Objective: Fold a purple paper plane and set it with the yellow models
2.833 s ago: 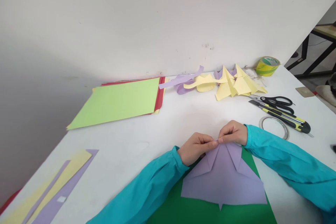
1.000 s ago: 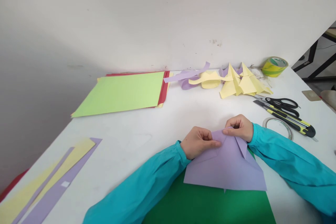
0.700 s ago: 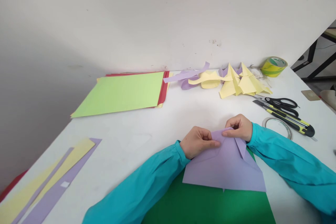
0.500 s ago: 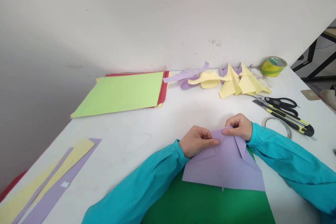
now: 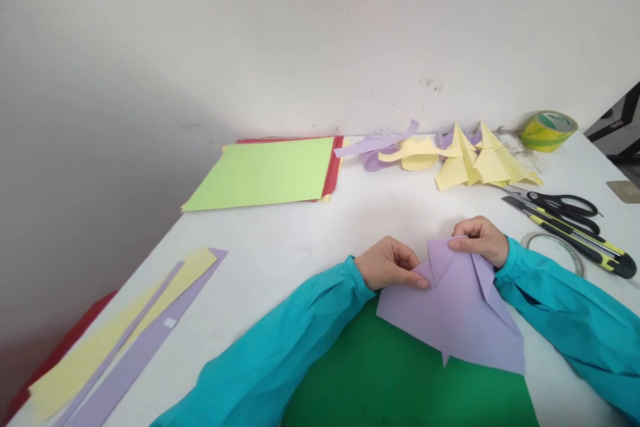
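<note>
The white surface (image 5: 300, 247) carries a dark green sheet (image 5: 390, 380) at lower centre; the folded purple paper (image 5: 460, 307) lies partly on it. The left hand (image 5: 393, 263) pinches the paper's left flap; the right hand (image 5: 480, 240) pinches the top point. Risk: uneven pull could skew the crease, or the paper could slide on the smooth sheet.

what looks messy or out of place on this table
Nothing is damaged or spilled. The untidy spot is the far edge: curled purple and yellow offcuts lie loose beside the folded yellow shapes. Both hands, left hand and right hand, pinch the purple paper on the green sheet.
</note>
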`<state>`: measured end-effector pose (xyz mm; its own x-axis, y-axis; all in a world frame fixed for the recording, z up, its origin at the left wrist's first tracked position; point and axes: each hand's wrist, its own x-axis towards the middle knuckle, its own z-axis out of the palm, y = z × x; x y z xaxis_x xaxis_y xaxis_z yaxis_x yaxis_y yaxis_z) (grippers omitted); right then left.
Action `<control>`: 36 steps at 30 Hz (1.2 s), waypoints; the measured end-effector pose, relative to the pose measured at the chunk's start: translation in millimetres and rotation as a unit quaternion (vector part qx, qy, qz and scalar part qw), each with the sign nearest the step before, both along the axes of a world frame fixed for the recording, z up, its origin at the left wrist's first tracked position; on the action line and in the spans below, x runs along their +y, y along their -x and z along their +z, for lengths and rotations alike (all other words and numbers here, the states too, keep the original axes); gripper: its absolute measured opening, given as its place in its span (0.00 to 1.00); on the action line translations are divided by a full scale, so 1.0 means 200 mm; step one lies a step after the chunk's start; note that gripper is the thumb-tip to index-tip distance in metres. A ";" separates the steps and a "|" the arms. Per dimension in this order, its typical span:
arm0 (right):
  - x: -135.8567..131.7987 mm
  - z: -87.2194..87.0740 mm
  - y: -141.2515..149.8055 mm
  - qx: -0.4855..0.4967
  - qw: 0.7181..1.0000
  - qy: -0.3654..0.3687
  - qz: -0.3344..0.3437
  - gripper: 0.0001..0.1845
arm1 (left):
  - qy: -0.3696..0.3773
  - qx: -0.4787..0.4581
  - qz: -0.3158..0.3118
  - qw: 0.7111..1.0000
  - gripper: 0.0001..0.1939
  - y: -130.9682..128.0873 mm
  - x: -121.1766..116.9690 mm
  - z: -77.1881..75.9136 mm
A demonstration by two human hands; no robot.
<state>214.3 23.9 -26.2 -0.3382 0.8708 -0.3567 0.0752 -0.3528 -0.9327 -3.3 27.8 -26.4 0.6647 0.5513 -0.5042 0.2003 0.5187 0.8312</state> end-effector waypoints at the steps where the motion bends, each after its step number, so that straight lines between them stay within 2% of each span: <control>1: 0.00 0.00 0.00 0.002 1.000 0.000 -0.001 0.19 | 0.002 -0.001 -0.007 1.000 0.16 0.01 0.01 0.00; 7: -0.01 0.01 0.01 -0.005 1.000 -0.001 0.004 0.17 | 0.013 -0.003 -0.041 0.999 0.15 0.04 0.03 0.00; 16: 0.02 -0.02 0.01 -0.009 1.000 0.005 -0.008 0.21 | 0.005 -0.010 -0.062 0.998 0.17 0.04 0.02 0.01; 20: 0.02 -0.01 0.00 0.008 1.000 0.009 -0.027 0.20 | -0.007 -0.001 -0.076 0.997 0.17 0.07 0.05 0.04; 25: 0.03 -0.01 0.00 0.022 0.998 0.008 -0.050 0.21 | -0.018 0.034 -0.125 0.991 0.16 0.15 0.09 0.08; 29: 0.02 -0.01 0.01 0.021 0.999 0.008 -0.042 0.20 | -0.009 0.060 -0.151 0.987 0.17 0.18 0.11 0.11; 36: 0.00 0.00 0.01 0.022 0.999 0.000 -0.024 0.18 | 0.016 0.055 -0.173 0.983 0.19 0.19 0.11 0.09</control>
<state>211.9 24.7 -26.3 -0.3123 0.8861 -0.3425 0.0167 -0.3554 -0.9346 -41.6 50.4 -8.4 0.7501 0.2854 -0.5966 0.4569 0.4287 0.7794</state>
